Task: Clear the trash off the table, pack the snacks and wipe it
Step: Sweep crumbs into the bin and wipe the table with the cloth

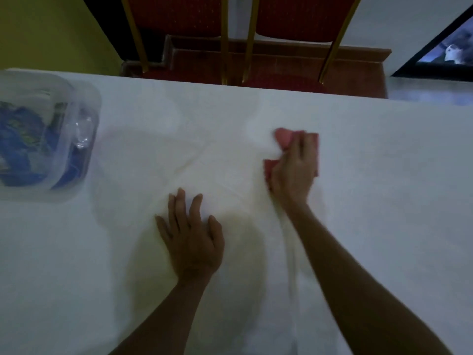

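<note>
Table (384,201) comes first: long, draped in white fabric, it runs from one side of the room to the other and fills most of what I see. The fabric is rumpled in the middle, with creases fanning out between the person's two arms and one long fold running down beside the right forearm.

Past the far edge stand two red chairs (302,16) with gold frames, side by side and pushed close to the table. A yellow wall (51,29) lies to their left, and a dark-framed screen (445,52) shows at the upper right corner.

At the left end of the table sits a clear plastic box (84,103), partly cut off by the edge of view. Blue snack packets (23,139) show through its walls; the blur keeps me from reading them or telling whether a lid is on.

The left hand (194,239) lies flat on the fabric near the middle, palm down, fingers straight and spread, holding nothing.

The right hand (294,172) is farther out, well apart from the box, fingers curled over a pink cloth (284,138) and pressing it to the table. The cloth is bunched, peeking out above the fingertips and on both sides of the hand.
</note>
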`<control>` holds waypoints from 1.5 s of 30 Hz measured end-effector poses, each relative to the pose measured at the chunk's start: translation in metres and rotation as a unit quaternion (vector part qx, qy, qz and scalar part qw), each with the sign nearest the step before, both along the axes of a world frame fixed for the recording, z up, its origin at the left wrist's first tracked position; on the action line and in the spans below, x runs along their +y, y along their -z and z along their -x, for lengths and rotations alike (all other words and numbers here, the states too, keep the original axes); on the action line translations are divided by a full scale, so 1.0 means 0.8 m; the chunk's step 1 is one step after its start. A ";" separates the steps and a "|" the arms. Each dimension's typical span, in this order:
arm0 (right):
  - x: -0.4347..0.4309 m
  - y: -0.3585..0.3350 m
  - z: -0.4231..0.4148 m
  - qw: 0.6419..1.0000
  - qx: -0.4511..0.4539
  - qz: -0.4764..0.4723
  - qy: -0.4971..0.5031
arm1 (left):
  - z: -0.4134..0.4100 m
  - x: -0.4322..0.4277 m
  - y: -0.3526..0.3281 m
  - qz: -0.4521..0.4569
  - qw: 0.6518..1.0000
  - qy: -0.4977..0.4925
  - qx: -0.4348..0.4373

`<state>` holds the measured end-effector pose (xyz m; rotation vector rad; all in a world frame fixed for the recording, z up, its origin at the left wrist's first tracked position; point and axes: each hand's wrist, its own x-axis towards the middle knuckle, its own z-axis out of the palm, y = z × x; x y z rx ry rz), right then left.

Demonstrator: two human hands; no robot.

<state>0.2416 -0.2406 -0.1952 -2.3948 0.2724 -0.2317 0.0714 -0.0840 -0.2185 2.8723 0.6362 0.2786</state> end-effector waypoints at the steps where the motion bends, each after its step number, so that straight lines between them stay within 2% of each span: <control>1: 0.037 -0.002 0.022 0.999 0.014 0.001 -0.049 | 0.000 0.000 0.000 0.002 1.000 0.000 0.003; 4: 0.094 0.011 0.106 0.978 0.031 -0.010 -0.205 | 0.002 0.006 0.004 0.003 1.000 0.005 0.016; 6: 0.072 0.018 0.149 0.939 0.015 0.051 -0.340 | 0.002 0.008 0.005 0.010 1.000 0.009 0.022; 8: 0.006 0.025 0.152 0.898 -0.023 0.126 -0.421 | 0.000 0.005 0.003 0.021 0.999 0.012 0.025; 9: -0.026 0.025 0.143 0.897 -0.033 0.143 -0.417 | -0.001 0.004 0.001 0.025 0.999 0.010 0.023; 12: -0.082 0.019 0.092 0.950 -0.019 0.153 -0.273 | -0.003 0.003 0.001 0.026 1.000 0.000 0.013; 15: -0.042 0.014 0.059 0.984 0.033 0.138 -0.107 | 0.003 0.005 0.004 0.015 1.000 0.007 -0.012; 17: 0.007 0.010 0.070 0.990 0.052 0.120 -0.061 | 0.006 0.007 0.005 0.012 1.000 0.008 -0.016; 19: 0.049 0.009 0.110 0.985 0.072 0.112 -0.111 | 0.007 0.011 0.003 0.028 0.999 0.024 0.006; 22: 0.064 0.006 0.168 0.952 0.063 0.150 -0.258 | 0.019 0.032 0.003 0.050 0.997 0.047 0.041; 27: 0.014 0.004 0.137 0.890 0.014 0.203 -0.408 | 0.084 0.128 0.009 0.024 0.992 -0.125 0.008; 30: 0.013 0.006 0.083 0.902 0.023 0.214 -0.374 | 0.107 0.158 0.010 -0.010 0.991 -0.131 -0.012; 32: 0.043 0.001 0.057 0.926 0.034 0.212 -0.312 | 0.105 0.155 0.006 -0.006 0.991 -0.137 -0.008; 35: 0.123 -0.003 0.057 0.969 0.062 0.151 -0.187 | 0.099 0.153 0.001 0.020 0.987 -0.157 0.021; 36: 0.150 -0.005 0.070 0.973 0.058 0.138 -0.174 | 0.099 0.154 0.000 0.028 0.986 -0.161 0.025; 38: 0.197 -0.001 0.116 0.972 0.040 0.102 -0.210 | 0.099 0.155 0.000 0.033 0.985 -0.165 0.033; 41: 0.236 -0.005 0.200 0.932 0.040 0.059 -0.355 | 0.101 0.157 0.003 0.036 0.985 -0.165 0.043; 45: 0.194 0.008 0.233 0.859 0.037 0.127 -0.495 | 0.103 0.159 0.006 0.034 0.986 -0.157 0.040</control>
